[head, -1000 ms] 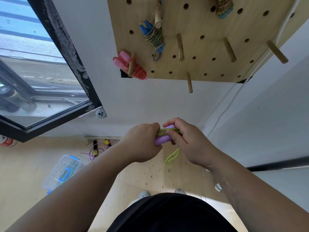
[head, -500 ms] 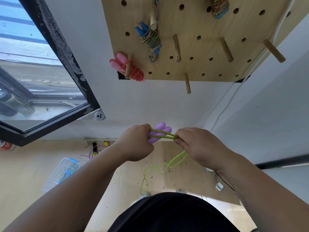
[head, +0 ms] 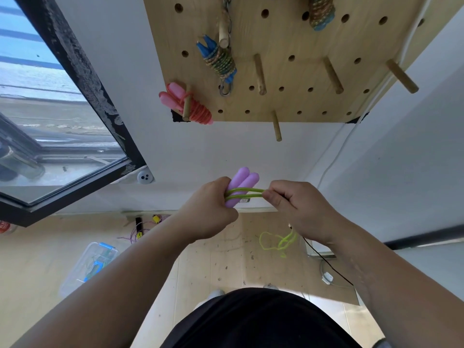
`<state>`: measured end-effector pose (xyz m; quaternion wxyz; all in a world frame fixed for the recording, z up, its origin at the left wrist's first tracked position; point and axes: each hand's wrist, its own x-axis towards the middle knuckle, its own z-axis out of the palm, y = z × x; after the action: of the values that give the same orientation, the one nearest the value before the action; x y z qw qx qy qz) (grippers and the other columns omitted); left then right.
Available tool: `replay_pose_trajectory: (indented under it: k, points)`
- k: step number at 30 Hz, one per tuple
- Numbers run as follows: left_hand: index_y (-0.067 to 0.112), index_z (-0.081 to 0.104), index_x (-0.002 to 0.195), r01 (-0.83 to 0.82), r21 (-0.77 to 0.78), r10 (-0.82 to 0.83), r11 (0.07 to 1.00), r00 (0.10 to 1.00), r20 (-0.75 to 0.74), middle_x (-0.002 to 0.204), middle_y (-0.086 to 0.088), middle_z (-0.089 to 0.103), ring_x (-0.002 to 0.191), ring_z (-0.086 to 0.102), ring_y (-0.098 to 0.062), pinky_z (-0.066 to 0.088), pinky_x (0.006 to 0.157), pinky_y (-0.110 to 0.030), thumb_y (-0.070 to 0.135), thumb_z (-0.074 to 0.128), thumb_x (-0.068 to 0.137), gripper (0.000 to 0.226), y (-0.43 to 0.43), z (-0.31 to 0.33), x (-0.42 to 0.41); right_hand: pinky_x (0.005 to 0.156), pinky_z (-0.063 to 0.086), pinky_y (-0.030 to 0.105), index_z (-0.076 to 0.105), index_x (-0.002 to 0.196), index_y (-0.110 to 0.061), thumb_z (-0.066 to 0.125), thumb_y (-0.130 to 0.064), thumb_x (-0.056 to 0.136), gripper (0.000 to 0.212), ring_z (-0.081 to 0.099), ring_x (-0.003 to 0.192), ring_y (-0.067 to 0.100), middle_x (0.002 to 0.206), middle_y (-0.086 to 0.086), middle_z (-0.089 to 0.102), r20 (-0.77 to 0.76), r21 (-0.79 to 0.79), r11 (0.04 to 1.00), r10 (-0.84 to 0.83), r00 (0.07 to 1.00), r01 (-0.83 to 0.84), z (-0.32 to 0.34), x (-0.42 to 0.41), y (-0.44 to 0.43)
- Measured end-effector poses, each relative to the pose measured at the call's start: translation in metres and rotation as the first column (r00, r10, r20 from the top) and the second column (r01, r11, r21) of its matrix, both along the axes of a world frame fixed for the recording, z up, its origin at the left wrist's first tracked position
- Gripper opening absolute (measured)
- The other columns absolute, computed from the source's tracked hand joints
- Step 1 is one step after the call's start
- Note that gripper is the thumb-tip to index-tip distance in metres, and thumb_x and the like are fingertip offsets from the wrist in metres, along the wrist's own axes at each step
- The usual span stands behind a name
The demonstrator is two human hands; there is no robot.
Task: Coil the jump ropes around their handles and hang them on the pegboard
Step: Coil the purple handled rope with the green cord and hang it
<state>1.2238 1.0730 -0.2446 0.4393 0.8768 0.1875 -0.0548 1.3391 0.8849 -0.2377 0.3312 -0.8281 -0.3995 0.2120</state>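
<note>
I am looking down at my two hands, which are close together near the middle of my view. My left hand (head: 211,212) has its fingers curled tight round the two purple handles (head: 242,182). The handles lie side by side, and their round ends poke out of my fist toward 1 o'clock. My right hand (head: 298,209) is just at 3 o'clock of the handles. Its thumb and fingers pinch the green rope (head: 247,193), and the other fingers are curled in. Two lines of the rope run flat across the handles, from my left fist over to the pinch. The rest of the rope hangs in a loose bunch under my right hand, at 5 o'clock.

The wooden pegboard (head: 301,79) is on the wall at 12 to 1 o'clock, well apart from my hands. A pink jump rope (head: 187,105), all wound up, hangs on a peg at the board's 7 o'clock corner. A rope with blue handles (head: 219,61) hangs on a peg just at 1 o'clock of the pink one. Some bare pegs (head: 259,74) stick out beside it.

A window (head: 50,121) is at 9 o'clock. A clear plastic box (head: 88,264) sits on the floor at 8 o'clock.
</note>
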Motion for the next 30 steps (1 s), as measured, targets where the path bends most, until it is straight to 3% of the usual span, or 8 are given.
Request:
replay_pose_trajectory:
  k: [5,8,12,17,20,23,26,30]
  points:
    - [0.014,0.049,0.084,0.012,-0.293,-0.029,0.956,0.998,-0.057,0.059,0.025,0.058,0.05,0.047,-0.007,0.039,0.048,-0.027,-0.006,0.056,0.081,0.021,-0.001,0.013,-0.007,0.06,0.032,0.018,0.051,0.085,-0.021,0.043,-0.034,0.106,0.026,0.042,0.069,0.008,0.071,-0.013,0.043,0.319,-0.126,0.97,0.237,0.918,-0.207,0.003,0.006,-0.004]
    - [0.014,0.046,0.081,0.11,-0.33,-0.142,0.938,0.987,-0.075,0.058,0.011,0.052,0.051,0.044,-0.014,0.036,0.047,-0.03,-0.002,0.057,0.078,0.019,-0.002,0.021,-0.011,0.061,0.041,0.033,0.058,0.088,-0.017,0.036,-0.036,0.1,0.031,0.046,0.068,0.015,0.075,-0.008,0.053,0.421,-0.213,0.933,0.354,0.835,-0.289,-0.005,0.011,-0.007]
    - [0.018,0.04,0.077,0.52,0.002,-0.51,0.854,0.837,-0.197,0.071,0.005,0.045,0.058,0.04,-0.011,0.031,0.053,-0.025,0.006,0.062,0.077,0.024,-0.01,0.027,-0.009,0.063,0.041,0.034,0.053,0.081,-0.022,0.04,-0.029,0.092,0.018,0.047,0.07,0.02,0.073,-0.007,0.052,0.453,-0.333,0.858,0.51,0.731,-0.392,-0.004,0.024,-0.008]
    - [0.016,0.047,0.093,0.735,0.28,-0.611,0.617,0.672,-0.418,0.093,-0.002,0.059,0.08,0.054,-0.024,0.043,0.066,-0.034,0.012,0.053,0.086,0.01,-0.024,0.016,-0.007,0.068,0.035,0.034,0.041,0.077,-0.023,0.052,-0.021,0.096,0.023,0.039,0.074,0.019,0.074,-0.008,0.042,0.481,-0.46,0.748,0.663,0.574,-0.478,0.015,0.031,0.019]
    - [0.02,0.045,0.1,0.698,0.434,-0.484,0.57,0.712,-0.509,0.097,0.001,0.053,0.085,0.054,-0.025,0.044,0.072,-0.032,0.015,0.051,0.091,0.012,-0.015,0.014,0.003,0.066,0.031,0.034,0.038,0.073,-0.021,0.047,-0.013,0.093,0.024,0.033,0.073,0.018,0.07,-0.006,0.039,0.527,-0.465,0.778,0.627,0.574,-0.423,0.026,0.026,0.023]
    - [0.02,0.051,0.11,0.597,0.539,-0.329,0.594,0.792,-0.514,0.113,-0.002,0.061,0.105,0.062,-0.029,0.04,0.074,-0.03,0.018,0.05,0.094,0.016,0.003,0.012,0.015,0.067,0.032,0.033,0.036,0.082,-0.022,0.041,-0.007,0.095,0.021,0.038,0.078,0.02,0.076,-0.005,0.036,0.478,-0.501,0.799,0.575,0.665,-0.331,0.034,0.005,0.024]
    - [0.019,0.051,0.108,0.365,0.573,-0.168,0.734,0.915,-0.368,0.112,-0.005,0.062,0.098,0.06,-0.029,0.039,0.073,-0.03,0.019,0.051,0.094,0.014,0.017,0.011,0.026,0.067,0.036,0.036,0.046,0.104,-0.02,0.036,-0.028,0.105,0.013,0.052,0.084,0.025,0.094,0.0,0.052,0.472,-0.473,0.855,0.448,0.759,-0.211,0.033,-0.006,0.02]
    - [0.015,0.046,0.082,0.01,0.28,0.019,0.96,0.995,-0.101,0.08,0.0,0.054,0.069,0.051,-0.019,0.033,0.054,-0.029,0.007,0.059,0.084,0.015,0.018,0.022,0.034,0.065,0.046,0.039,0.056,0.108,-0.026,0.027,-0.043,0.105,0.033,0.056,0.074,0.02,0.088,-0.008,0.057,0.52,-0.196,0.98,0.116,0.846,-0.014,0.029,-0.001,0.003]
